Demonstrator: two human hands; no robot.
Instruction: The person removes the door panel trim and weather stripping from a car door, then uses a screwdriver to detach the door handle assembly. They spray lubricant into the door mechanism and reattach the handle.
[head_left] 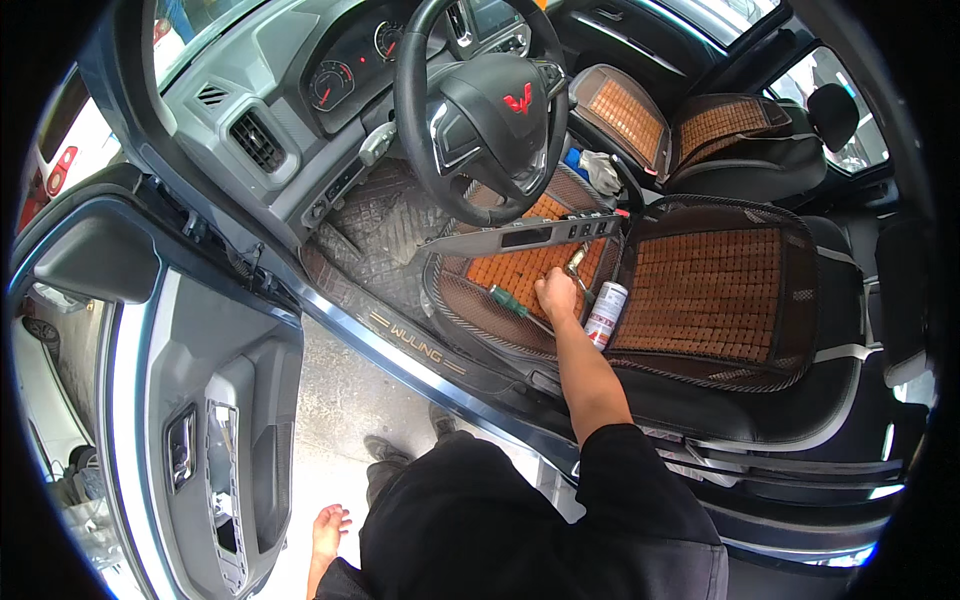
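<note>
My right hand (558, 294) reaches over the driver's seat cushion, its fingers curled closed; what they hold, if anything, is hidden. Just beyond the fingertips is a small shiny metal tool (576, 260), whose exact kind I cannot make out. A screwdriver with a green handle (508, 301) lies left of the hand, its shaft running under my wrist. To the right, a white and red spray can (606, 314) lies against the backrest. A grey window switch panel (525, 237) rests across the far part of the cushion. My left hand (328, 530) hangs low beside my body, empty, with loosely bent fingers apart.
The steering wheel (480, 110) stands over the far side of the seat. On the left the car door (190, 400) is swung out, with an uncovered slot in its armrest. The door sill (400, 345) runs between me and the seat. A whitish cloth (601, 172) lies near the centre console.
</note>
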